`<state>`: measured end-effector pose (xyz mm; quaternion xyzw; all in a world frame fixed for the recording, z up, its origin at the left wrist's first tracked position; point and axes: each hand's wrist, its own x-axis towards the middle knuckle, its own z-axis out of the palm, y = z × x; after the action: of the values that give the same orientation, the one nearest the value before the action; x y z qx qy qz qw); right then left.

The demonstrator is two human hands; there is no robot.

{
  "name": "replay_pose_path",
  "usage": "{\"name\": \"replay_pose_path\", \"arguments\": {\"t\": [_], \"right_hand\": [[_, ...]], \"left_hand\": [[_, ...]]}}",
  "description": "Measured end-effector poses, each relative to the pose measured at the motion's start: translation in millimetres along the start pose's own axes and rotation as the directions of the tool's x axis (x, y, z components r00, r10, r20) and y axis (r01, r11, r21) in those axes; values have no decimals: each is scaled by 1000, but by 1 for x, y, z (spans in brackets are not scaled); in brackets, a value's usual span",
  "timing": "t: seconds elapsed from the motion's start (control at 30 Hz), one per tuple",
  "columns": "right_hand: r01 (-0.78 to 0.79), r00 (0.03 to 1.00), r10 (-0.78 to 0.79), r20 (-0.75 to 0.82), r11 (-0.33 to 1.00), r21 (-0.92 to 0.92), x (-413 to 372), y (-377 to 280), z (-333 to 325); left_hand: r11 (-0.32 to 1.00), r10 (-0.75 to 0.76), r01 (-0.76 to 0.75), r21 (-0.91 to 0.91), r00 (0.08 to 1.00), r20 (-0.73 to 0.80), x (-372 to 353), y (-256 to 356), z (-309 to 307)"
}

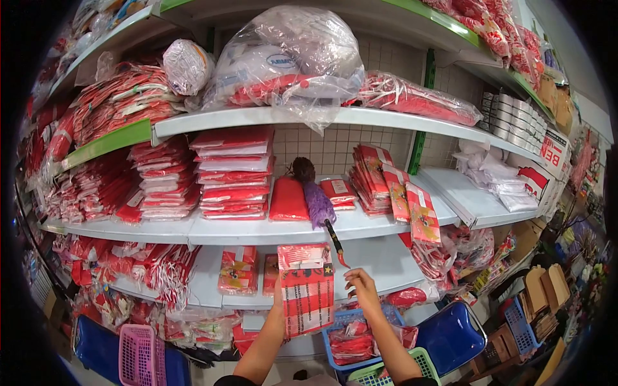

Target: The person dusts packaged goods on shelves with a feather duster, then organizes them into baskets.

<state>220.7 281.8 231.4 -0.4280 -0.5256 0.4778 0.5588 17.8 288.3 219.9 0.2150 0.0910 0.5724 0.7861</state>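
A flat red-and-white packet (308, 293) with dark printed lettering is held upright in front of the shelves. My left hand (277, 310) grips its left edge, the fingers mostly hidden behind it. To the packet's right, my right hand (364, 291) is raised, its fingers loosely bent and apart, with nothing visible in them. Just above it, the black handle of a purple feather duster (320, 204) sticks out over the shelf edge. Similar packets with a yellow and red print (238, 270) lie on the lower shelf behind.
The middle shelf (283, 233) carries stacks of red and white packets (235, 174). Bulky clear plastic bags (283, 58) fill the shelf above. Below stand a blue basket (335, 344) with red packets, a green basket (421, 360) and a pink basket (138, 354). Blue chairs (454, 338) flank them.
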Motion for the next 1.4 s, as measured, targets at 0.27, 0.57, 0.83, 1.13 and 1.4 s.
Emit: {"name": "replay_pose_path", "arguments": {"t": [0.27,0.57,0.83,1.13,1.4], "right_hand": [[-115,940,86,329,991,68,-80,23,27],[-79,936,108,335,992,-102,-99,96,47],[-486,869,390,304,788,377,-11,128,36],[-486,854,339,394,791,373,113,191,83],[-19,996,52,68,905,-425,177,254,136]], "left_hand": [[972,-236,232,-44,959,-156,-53,-49,-23],[933,74,24,359,964,-255,-92,-49,-47],[813,-358,531,238,779,-514,-88,9,-121],[614,2,240,752,952,-306,-23,56,-188],[288,182,201,936,948,-260,41,70,-241]]}}
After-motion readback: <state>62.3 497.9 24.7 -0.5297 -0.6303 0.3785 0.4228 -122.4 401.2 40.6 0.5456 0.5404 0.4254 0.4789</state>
